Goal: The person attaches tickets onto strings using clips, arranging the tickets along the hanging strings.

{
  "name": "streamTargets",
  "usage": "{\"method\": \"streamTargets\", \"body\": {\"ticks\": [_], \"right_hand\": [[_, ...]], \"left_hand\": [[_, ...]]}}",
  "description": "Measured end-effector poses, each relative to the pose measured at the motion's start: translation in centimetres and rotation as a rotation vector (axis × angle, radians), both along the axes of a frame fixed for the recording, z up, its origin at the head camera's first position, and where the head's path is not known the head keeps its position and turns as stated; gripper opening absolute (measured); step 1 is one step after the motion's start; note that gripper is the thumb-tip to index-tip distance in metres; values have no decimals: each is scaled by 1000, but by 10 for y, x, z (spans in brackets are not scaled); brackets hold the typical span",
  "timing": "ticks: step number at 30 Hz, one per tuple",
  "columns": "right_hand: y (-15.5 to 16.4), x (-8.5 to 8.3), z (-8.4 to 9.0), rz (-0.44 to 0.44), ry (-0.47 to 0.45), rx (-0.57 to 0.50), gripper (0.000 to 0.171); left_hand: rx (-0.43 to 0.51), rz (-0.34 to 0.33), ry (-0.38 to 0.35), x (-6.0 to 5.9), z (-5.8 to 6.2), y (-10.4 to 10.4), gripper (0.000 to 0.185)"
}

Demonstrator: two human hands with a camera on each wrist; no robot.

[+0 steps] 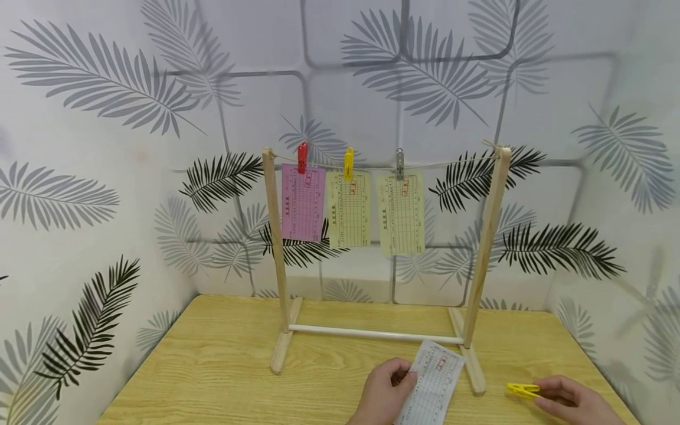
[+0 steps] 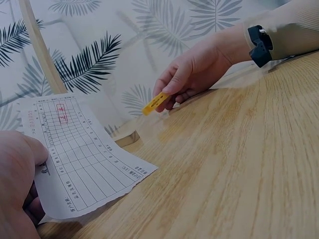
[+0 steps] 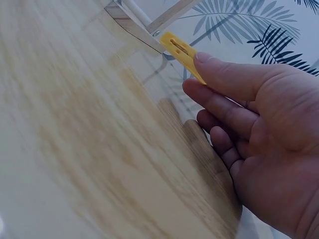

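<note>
Left hand (image 1: pixel 383 392): fingers pinch the white slip (image 1: pixel 431 385) by its left edge, lifting it off the near counter (image 1: pixel 212 366).
Right hand (image 1: pixel 571 401): fingers grip the yellow clip (image 1: pixel 523 389), seemingly clear of the counter, right of the rack (image 1: pixel 385 248).

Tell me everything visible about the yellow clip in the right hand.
The yellow clip is a small flat clothespin, plastic by its look, with a slot along its body. The right hand pinches one end between thumb and fingers; the other end points toward the wooden rack's foot. It hangs just above the table, not touching it.
</note>
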State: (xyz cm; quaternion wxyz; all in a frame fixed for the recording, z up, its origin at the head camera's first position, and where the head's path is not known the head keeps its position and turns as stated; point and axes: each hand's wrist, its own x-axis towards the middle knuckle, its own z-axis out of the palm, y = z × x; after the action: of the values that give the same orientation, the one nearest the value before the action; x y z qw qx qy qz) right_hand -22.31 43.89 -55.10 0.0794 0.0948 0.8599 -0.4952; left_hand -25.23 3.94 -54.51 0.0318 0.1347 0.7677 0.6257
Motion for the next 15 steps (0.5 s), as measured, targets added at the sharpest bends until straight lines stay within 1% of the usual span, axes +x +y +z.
{"method": "streamTargets", "body": {"ticks": [5,15], "right_hand": [[1,0,-1,-8,-7,-46,54],[2,0,2,-33,11,-91,62]], "left_hand": [[-3,7,-8,1,-1,0,7],[-3,5,-9,-1,-1,0,7]]}}
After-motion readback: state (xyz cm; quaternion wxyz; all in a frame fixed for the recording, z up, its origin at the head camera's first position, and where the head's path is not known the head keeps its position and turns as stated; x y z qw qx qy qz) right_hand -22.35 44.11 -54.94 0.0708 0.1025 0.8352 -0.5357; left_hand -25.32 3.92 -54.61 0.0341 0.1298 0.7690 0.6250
